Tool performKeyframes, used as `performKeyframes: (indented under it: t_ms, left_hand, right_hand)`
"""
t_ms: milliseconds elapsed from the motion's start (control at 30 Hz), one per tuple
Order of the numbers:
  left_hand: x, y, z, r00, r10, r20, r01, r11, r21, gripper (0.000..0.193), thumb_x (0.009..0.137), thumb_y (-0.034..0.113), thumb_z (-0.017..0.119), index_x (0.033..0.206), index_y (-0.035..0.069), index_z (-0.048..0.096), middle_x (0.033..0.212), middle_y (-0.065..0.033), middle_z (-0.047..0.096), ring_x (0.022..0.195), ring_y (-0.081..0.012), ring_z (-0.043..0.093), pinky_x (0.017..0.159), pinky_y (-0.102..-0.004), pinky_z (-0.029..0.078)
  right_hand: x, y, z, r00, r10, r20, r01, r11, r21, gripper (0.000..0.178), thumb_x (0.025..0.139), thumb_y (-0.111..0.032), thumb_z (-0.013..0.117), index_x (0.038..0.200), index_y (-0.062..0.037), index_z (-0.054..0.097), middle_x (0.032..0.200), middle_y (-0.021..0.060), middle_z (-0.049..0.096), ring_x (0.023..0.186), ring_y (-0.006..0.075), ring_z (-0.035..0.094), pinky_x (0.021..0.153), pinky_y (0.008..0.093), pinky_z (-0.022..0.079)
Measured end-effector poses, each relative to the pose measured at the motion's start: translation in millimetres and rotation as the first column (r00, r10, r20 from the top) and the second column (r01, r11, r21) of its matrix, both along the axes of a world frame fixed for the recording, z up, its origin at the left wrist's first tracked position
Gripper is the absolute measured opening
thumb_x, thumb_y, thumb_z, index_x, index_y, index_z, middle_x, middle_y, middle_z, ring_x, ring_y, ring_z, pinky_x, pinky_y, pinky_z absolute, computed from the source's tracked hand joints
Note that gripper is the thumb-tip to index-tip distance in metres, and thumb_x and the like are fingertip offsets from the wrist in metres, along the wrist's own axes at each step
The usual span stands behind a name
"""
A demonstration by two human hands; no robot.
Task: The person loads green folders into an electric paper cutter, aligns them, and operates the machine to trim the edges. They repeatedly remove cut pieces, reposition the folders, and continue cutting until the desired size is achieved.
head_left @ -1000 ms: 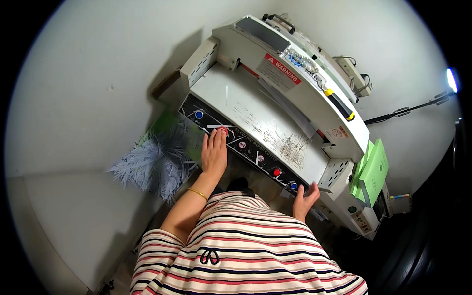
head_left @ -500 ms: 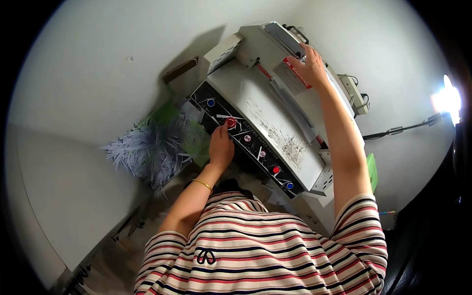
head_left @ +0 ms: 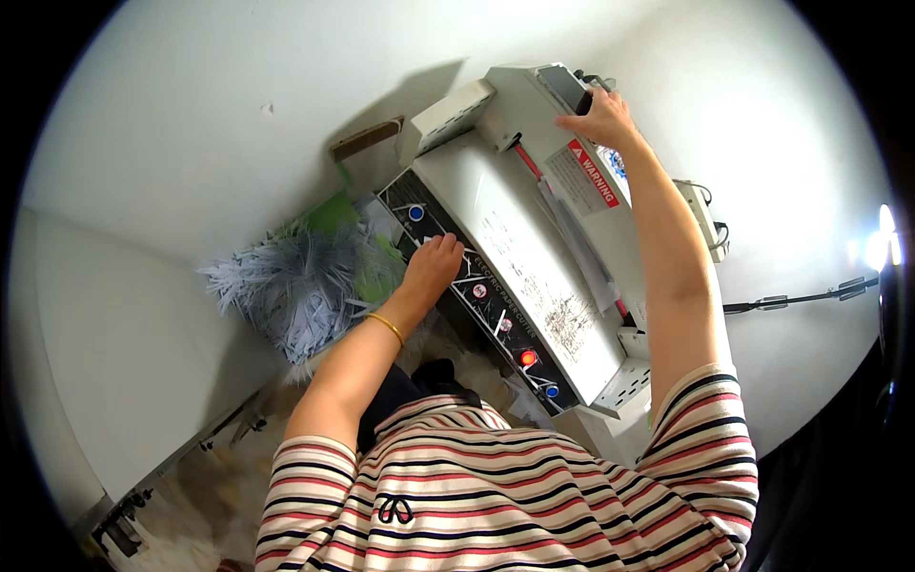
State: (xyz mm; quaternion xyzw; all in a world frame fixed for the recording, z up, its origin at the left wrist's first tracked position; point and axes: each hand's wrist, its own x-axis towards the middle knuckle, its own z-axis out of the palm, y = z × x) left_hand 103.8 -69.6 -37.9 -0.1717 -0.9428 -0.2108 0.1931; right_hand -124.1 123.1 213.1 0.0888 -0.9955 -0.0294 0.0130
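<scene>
An off-white electric paper cutter [head_left: 515,219] with a black front panel [head_left: 467,283] stands in front of me. The fingers of my left hand [head_left: 436,265] are curled over the panel where the large red knob sits, hiding it. A blue button [head_left: 416,214] is just beyond that hand. Farther right along the panel are a lit red button [head_left: 528,358] and another blue button [head_left: 552,391]. My right hand [head_left: 607,118] rests at the top of the machine beside a dark panel, thumb apart from the fingers and nothing held. Its fingertips are partly hidden.
A heap of shredded paper strips [head_left: 295,286] in a green bag lies left of the cutter. A brown board [head_left: 367,139] leans at the wall. A white cabinet or table surface [head_left: 124,353] stands at left. A power strip [head_left: 701,214] and a bright lamp [head_left: 882,243] are at right.
My left hand has closed over the red knob, which was partly visible before. The red button farther right now glows orange. The view has shifted, and my right hand stays at the machine's top.
</scene>
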Motion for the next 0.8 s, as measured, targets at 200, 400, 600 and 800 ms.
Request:
performKeyframes:
  t_ms: [200,400,600,800]
  left_hand:
    - [25.5,-7.5,36.9,0.983,0.072,0.171,-0.113,0.964,0.241,0.047,0.072,0.016,0.074,0.113,0.004,0.055,0.107,-0.0130,0.057,0.098,-0.0296,0.057,0.083,-0.0371,0.048]
    - [60.3,-29.2,72.4,0.948,-0.139,0.287,-0.107,0.710,0.696,0.035,0.085,0.010,0.065,0.117,0.001,0.055,0.107,-0.0141,0.061,0.100,-0.0252,0.060,0.088,-0.0337,0.047]
    - [77.7,-43.7,123.2,0.911,-0.338,0.237,-0.033,0.511,0.859,0.018,0.093,0.010,0.055,0.108,0.000,0.058,0.091,-0.0065,0.062,0.084,-0.0128,0.059,0.078,-0.0258,0.047]
    - [75.5,-65.8,180.9,0.866,-0.464,0.186,0.021,0.405,0.914,0.031,0.100,0.028,0.047,0.089,0.002,0.060,0.072,-0.0012,0.054,0.065,-0.0074,0.049,0.062,-0.0204,0.039]
  right_hand:
    - [14.3,13.9,37.1,0.917,0.032,-0.397,-0.146,0.954,-0.261,0.090,0.063,-0.052,0.077,0.129,0.0006,0.045,0.120,0.0226,0.046,0.116,0.0361,0.046,0.098,0.0413,0.042]
    - [109.3,0.9,114.6,0.721,0.152,-0.676,-0.461,0.833,-0.305,0.083,0.064,-0.037,0.084,0.128,-0.0041,0.043,0.116,0.0187,0.044,0.107,0.0318,0.051,0.088,0.0372,0.048]
    - [242.8,-22.8,110.8,0.792,0.201,-0.576,-0.451,0.829,-0.331,0.086,0.057,-0.022,0.086,0.129,-0.0090,0.041,0.111,0.0165,0.046,0.105,0.0347,0.050,0.088,0.0453,0.045]
    - [306.6,-14.4,60.9,0.898,0.026,-0.439,-0.275,0.812,-0.516,0.087,0.057,-0.021,0.085,0.130,-0.0072,0.041,0.110,0.0145,0.046,0.104,0.0305,0.049,0.088,0.0403,0.044]
